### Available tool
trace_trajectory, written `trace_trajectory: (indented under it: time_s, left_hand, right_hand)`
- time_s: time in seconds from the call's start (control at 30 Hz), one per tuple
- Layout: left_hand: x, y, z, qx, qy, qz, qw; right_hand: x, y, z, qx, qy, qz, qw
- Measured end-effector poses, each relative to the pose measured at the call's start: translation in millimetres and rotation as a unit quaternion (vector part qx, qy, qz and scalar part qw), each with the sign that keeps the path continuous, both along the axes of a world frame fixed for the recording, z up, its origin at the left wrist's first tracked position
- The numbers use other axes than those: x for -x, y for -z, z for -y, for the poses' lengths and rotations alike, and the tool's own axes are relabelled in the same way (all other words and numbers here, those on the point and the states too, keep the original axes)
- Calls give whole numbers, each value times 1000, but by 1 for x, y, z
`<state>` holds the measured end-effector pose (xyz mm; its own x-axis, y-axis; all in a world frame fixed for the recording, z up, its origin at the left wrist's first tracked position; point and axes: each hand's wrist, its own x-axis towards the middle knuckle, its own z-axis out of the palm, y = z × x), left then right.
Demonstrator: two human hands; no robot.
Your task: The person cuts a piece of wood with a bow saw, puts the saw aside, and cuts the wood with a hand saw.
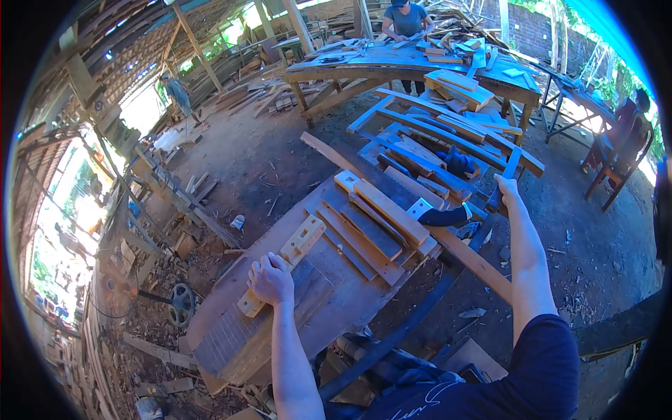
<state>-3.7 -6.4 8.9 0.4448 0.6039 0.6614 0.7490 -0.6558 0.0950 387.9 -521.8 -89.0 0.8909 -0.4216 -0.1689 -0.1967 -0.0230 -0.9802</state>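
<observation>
My left hand (pixel 271 278) is closed around a pale wooden piece with cut slots (pixel 303 238) lying on a flat work board (pixel 252 338). To its right, several wooden strips and blocks (pixel 371 225) lie on that board, beside a long plank (pixel 469 266). My right arm reaches out to the right, and my right hand (pixel 508 187) is closed on an end of a wooden frame (pixel 512 162). That frame rests among stacked frames and boards (pixel 416 155) beyond the work board.
A person (pixel 404 24) works at a long table (pixel 322 70); another walks at the left (pixel 176 94). A seated person (pixel 616 133) is on a chair (pixel 623 164) at right. A wheel (pixel 180 304), timber posts (pixel 168 182) and scrap wood piles (pixel 252 98) line the left and back.
</observation>
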Motion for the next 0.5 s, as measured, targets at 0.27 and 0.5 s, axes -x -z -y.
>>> trace_trajectory:
  time_s: [0.27, 0.5]
  left_hand:
    - [-5, 1, 2, 3, 12, -3, 1000]
    - [0, 2, -3, -3, 9, 13, 1000]
  right_hand:
    - [-8, -6, 21, -228, -12, -73, 971]
    - [-14, -7, 32, -338, -125, -100, 928]
